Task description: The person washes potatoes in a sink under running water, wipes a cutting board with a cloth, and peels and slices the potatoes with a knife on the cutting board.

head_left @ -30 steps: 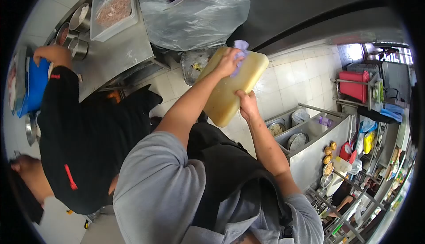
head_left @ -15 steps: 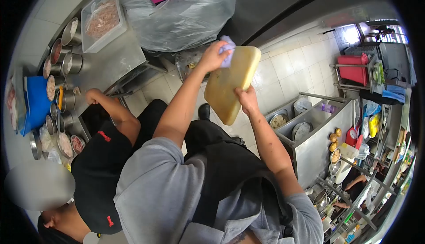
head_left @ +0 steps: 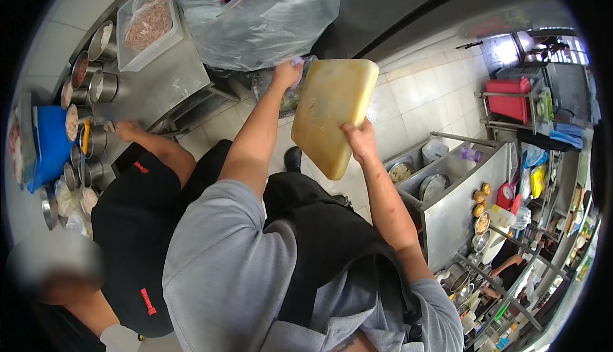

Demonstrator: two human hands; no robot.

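A thick yellowish cutting board (head_left: 329,112) is held up at a tilt over the floor, its broad face showing stains. My right hand (head_left: 359,140) is closed on its right edge, thumb over the face. To the left of the board, and apart from it, my left hand (head_left: 287,74) grips a crumpled purple cloth (head_left: 297,65), which is partly hidden by the fingers. Behind that hand lies a tray (head_left: 255,84) with scraps, near a large clear plastic bag (head_left: 255,26).
A co-worker (head_left: 137,218) in black stands at left, one hand (head_left: 128,130) near metal pots (head_left: 103,86). A steel counter (head_left: 185,71) bears a tub of shredded meat (head_left: 148,23). At right are a steel sink unit (head_left: 460,205) and a red crate (head_left: 507,100).
My left hand with the purple cloth has moved off the board's face, to the left. My right hand still holds the board. The co-worker has shifted, and the view has turned a little.
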